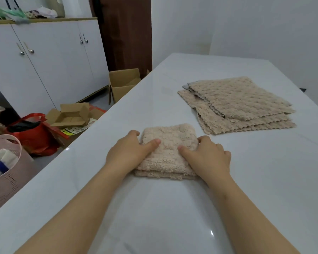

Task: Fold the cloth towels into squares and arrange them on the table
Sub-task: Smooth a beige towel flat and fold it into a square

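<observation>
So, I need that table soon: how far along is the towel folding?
Done: one folded towel already makes a square on the table. In hand: the left hand and right hand grip its sides, thumbs on top. Left: the stack of flat towels beyond it, several layers, not yet folded.

no legible text, floor leaflets [73,129] — blurred

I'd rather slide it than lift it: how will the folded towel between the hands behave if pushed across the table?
The folded towel looks soft and fluffy, so it would probably bunch rather than move stiffly. The table is glossy, so it likely slides easily. Its loose layers may shift apart.
</observation>
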Demonstrator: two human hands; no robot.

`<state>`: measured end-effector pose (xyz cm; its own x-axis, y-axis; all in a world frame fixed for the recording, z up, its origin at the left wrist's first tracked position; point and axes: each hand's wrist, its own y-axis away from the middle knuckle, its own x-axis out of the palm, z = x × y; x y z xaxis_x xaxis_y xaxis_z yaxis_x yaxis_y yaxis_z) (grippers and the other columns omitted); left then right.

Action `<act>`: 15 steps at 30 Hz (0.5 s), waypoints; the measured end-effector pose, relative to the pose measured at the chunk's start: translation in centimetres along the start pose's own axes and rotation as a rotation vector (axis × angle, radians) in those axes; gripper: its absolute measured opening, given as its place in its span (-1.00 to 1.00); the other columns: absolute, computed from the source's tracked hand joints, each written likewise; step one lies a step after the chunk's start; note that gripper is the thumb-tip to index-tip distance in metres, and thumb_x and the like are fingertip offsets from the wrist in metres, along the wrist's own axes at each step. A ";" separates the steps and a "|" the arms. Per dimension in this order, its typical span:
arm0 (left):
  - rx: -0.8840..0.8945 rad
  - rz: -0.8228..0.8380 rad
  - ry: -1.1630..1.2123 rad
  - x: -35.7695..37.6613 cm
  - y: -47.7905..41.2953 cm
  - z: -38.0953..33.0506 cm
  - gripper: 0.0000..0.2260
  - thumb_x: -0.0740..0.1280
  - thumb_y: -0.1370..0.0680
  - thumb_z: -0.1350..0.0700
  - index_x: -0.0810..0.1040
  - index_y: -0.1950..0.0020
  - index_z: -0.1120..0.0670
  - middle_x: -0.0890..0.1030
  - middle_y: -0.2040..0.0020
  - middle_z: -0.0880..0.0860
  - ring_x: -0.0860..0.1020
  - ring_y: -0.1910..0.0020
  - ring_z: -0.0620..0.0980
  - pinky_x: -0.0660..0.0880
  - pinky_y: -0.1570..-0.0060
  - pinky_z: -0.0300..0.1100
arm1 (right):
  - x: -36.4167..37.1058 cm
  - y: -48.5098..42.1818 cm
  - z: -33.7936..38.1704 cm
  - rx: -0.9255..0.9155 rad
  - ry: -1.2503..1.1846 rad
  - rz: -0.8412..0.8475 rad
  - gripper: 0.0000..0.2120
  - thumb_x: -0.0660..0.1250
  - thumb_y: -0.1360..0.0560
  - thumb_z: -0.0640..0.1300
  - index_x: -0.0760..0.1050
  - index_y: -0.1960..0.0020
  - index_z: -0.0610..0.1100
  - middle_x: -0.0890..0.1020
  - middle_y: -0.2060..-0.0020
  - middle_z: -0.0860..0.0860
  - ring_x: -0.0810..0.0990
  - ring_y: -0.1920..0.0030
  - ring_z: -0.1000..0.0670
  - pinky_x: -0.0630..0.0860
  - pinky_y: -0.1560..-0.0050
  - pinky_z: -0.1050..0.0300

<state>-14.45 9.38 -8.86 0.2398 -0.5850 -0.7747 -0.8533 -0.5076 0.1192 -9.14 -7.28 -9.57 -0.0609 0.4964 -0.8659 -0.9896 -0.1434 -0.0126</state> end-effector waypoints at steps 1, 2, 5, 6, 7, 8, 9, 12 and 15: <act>-0.030 0.012 0.003 -0.1 -0.2 -0.1 -0.30 0.30 -0.37 -0.34 0.31 -0.38 0.03 0.51 -0.24 0.01 0.48 -0.21 0.05 0.42 -0.19 0.01 | 0.0 0.0 -0.1 0.009 -0.025 0.010 -0.49 0.22 -0.42 0.25 0.40 -0.19 -0.11 0.56 -0.07 -0.06 0.40 -0.18 -0.13 0.22 -0.14 -0.02; -0.056 0.025 0.003 -0.1 -0.2 -0.3 -0.31 0.35 -0.35 -0.32 0.35 -0.34 0.03 0.52 -0.22 0.00 0.49 -0.19 0.04 0.43 -0.19 0.00 | 0.0 0.0 -0.1 0.013 -0.044 0.021 -0.50 0.22 -0.42 0.25 0.41 -0.16 -0.10 0.56 -0.03 -0.04 0.40 -0.17 -0.12 0.21 -0.11 -0.02; -0.132 0.077 0.041 -0.2 0.0 -1.1 -0.42 0.44 -0.31 -0.25 0.46 -0.19 0.05 0.55 -0.06 -0.06 0.52 -0.13 0.04 0.44 -0.18 0.02 | -0.4 0.2 0.0 0.056 -0.107 0.070 -0.57 0.25 -0.42 0.23 0.41 -0.11 -0.07 0.49 0.10 0.03 0.39 -0.11 -0.08 0.17 -0.03 0.03; -0.162 0.089 0.073 -0.2 0.1 -1.4 -0.44 0.45 -0.26 -0.27 0.51 -0.11 0.05 0.57 0.00 -0.07 0.55 -0.09 0.05 0.46 -0.16 0.03 | -0.6 0.1 0.1 0.077 -0.138 0.093 -0.60 0.27 -0.42 0.21 0.40 -0.08 -0.05 0.46 0.12 0.06 0.37 -0.07 -0.06 0.16 -0.01 0.04; -0.185 0.099 0.117 -0.3 0.2 -1.5 -0.44 0.44 -0.21 -0.28 0.54 -0.05 0.05 0.60 0.03 -0.07 0.57 -0.04 0.05 0.47 -0.14 0.05 | -1.0 0.1 0.2 0.098 -0.168 0.122 -0.64 0.28 -0.42 0.19 0.39 -0.05 -0.04 0.45 0.13 0.07 0.36 -0.02 -0.04 0.17 0.00 0.05; -0.205 0.115 0.174 -0.4 0.2 -1.7 -0.45 0.43 -0.17 -0.28 0.55 0.00 0.03 0.63 0.05 -0.04 0.59 -0.01 0.06 0.50 -0.11 0.07 | -1.4 0.1 0.4 0.117 -0.204 0.153 -0.68 0.29 -0.42 0.16 0.38 -0.02 -0.03 0.47 0.13 0.08 0.37 0.01 -0.03 0.20 0.00 0.07; -0.224 0.145 0.257 -0.5 0.2 -1.9 -0.50 0.44 -0.19 -0.25 0.55 0.02 0.02 0.64 0.05 -0.01 0.60 0.02 0.06 0.52 -0.09 0.09 | -1.8 0.0 0.5 0.141 -0.262 0.185 -0.71 0.30 -0.42 0.12 0.36 0.01 -0.04 0.50 0.14 0.08 0.41 0.02 -0.03 0.26 -0.02 0.07; -0.283 0.229 0.547 -1.5 0.6 -3.6 -0.77 0.43 -0.45 0.05 0.45 0.00 0.06 0.59 0.00 0.06 0.59 0.07 0.03 0.58 0.05 0.00 | -3.2 0.4 1.1 0.246 -0.600 0.274 -0.79 0.34 -0.43 0.01 0.36 0.03 -0.01 0.56 0.10 0.01 0.57 0.05 -0.05 0.52 -0.06 -0.12; -0.318 0.234 0.664 -2.8 0.7 -5.5 -0.77 0.36 -0.51 0.14 0.36 -0.10 0.09 0.54 0.04 0.04 0.57 0.12 -0.01 0.56 0.21 -0.13 | -5.4 0.4 2.1 0.321 -0.830 0.326 -0.80 0.36 -0.45 -0.02 0.37 0.00 0.06 0.61 0.04 -0.05 0.63 0.05 -0.07 0.60 0.01 -0.14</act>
<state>-13.23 7.18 -3.19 0.3827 -0.9052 -0.1847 -0.7662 -0.4226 0.4841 -9.52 -8.21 -3.89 -0.2914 0.9417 -0.1684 -0.8887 -0.2013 0.4120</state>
